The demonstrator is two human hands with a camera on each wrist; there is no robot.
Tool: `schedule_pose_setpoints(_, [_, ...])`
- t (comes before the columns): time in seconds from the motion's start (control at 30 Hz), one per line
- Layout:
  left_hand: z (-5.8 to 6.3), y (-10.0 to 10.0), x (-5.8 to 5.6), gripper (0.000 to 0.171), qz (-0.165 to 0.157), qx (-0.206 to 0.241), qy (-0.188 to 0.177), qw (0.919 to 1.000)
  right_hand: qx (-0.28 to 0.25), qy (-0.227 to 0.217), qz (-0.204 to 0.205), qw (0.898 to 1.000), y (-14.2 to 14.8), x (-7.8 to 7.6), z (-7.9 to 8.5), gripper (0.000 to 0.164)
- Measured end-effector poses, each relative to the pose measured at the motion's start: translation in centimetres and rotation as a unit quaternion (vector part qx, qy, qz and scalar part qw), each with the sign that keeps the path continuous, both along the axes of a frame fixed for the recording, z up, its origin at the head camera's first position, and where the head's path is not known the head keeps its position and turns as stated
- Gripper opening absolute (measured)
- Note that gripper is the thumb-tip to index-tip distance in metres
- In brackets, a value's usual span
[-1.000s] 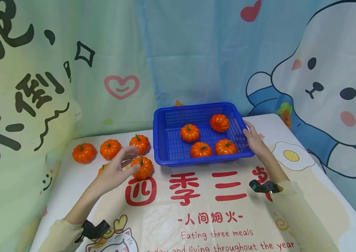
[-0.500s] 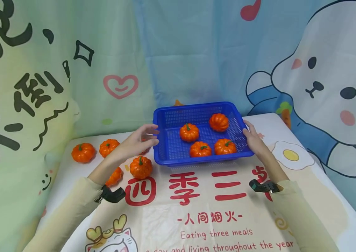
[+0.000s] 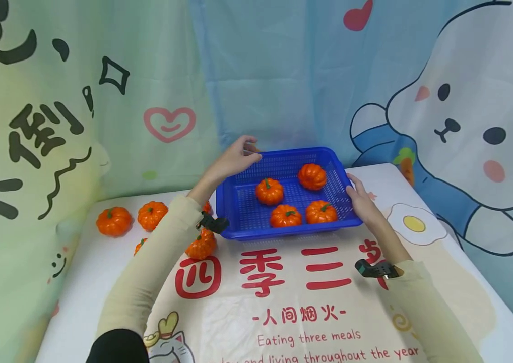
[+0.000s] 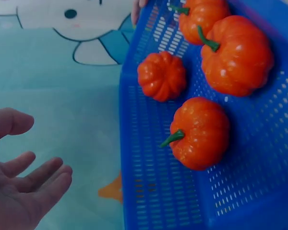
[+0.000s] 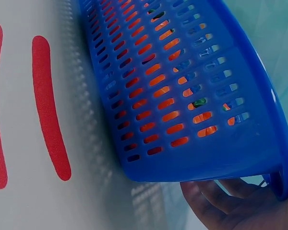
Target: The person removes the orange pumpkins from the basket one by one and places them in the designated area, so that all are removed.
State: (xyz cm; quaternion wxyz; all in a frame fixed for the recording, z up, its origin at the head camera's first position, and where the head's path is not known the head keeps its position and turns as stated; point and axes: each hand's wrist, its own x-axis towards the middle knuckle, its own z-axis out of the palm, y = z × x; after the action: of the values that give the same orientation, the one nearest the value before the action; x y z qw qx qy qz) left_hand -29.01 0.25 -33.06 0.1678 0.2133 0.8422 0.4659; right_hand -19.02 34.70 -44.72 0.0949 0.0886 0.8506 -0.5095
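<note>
A blue plastic basket (image 3: 283, 233) with slotted walls stands on the table, holding several small orange toy pumpkins (image 3: 269, 191) with green stems. My right hand (image 3: 363, 202) grips the basket's right end. In the right wrist view its fingers (image 5: 230, 201) curl under the rim. At the back left corner my left hand (image 3: 237, 160) is raised, overlapping the rim in the head view. The left wrist view puts that hand (image 4: 19, 187) beside the basket with loosely bent fingers, nothing between them and a gap to the wall.
Left of the basket, several more pumpkins (image 3: 114, 222) lie on the table, some partly covered by the left sleeve (image 3: 156, 272). A printed cloth (image 3: 311, 302) covers the tabletop. Behind the table hangs a curtain (image 3: 265, 91) with cartoon prints.
My left hand has moved from above the loose pumpkins, rightward and back, to the basket's back left corner. The right hand keeps its grip, and the basket stays in place.
</note>
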Motion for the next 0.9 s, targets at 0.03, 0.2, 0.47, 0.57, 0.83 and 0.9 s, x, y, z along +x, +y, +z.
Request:
schedule_pose_setpoints(0.03, [0.0, 0.4, -0.3, 0.055, 0.001, -0.005, 0.004, 1.0, -0.001, 0.001, 0.001, 1.0, -0.1, -0.1, 0.0, 0.058])
schedule_pose_setpoints(0.2, [-0.6, 2.4, -1.4, 0.057, 0.005, -0.033, 0.016, 0.9993, -0.002, 0.002, 0.001, 1.0, -0.4, -0.3, -0.1, 0.058])
schedule_pose_setpoints(0.47, [-3.5, 6.5, -2.7, 0.053, 0.01, -0.066, 0.024, 0.9974, -0.002, -0.005, 0.0, 1.0, 0.0, 0.0, -0.4, 0.059])
schedule_pose_setpoints(0.57, [-4.9, 8.5, -3.0, 0.05, 0.021, -0.104, 0.028, 0.994, -0.005, -0.003, -0.002, 1.0, 0.0, 0.0, -0.4, 0.058])
schedule_pose_setpoints(0.83, [-7.3, 13.0, -3.1, 0.046, -0.01, -0.129, 0.033, 0.991, -0.015, -0.01, -0.007, 1.0, 0.2, -0.1, -0.4, 0.057])
schedule_pose_setpoints(0.9, [-7.8, 13.6, -3.1, 0.046, -0.015, -0.133, 0.037, 0.9903, -0.01, -0.01, -0.009, 1.0, 0.3, -0.1, -0.3, 0.057])
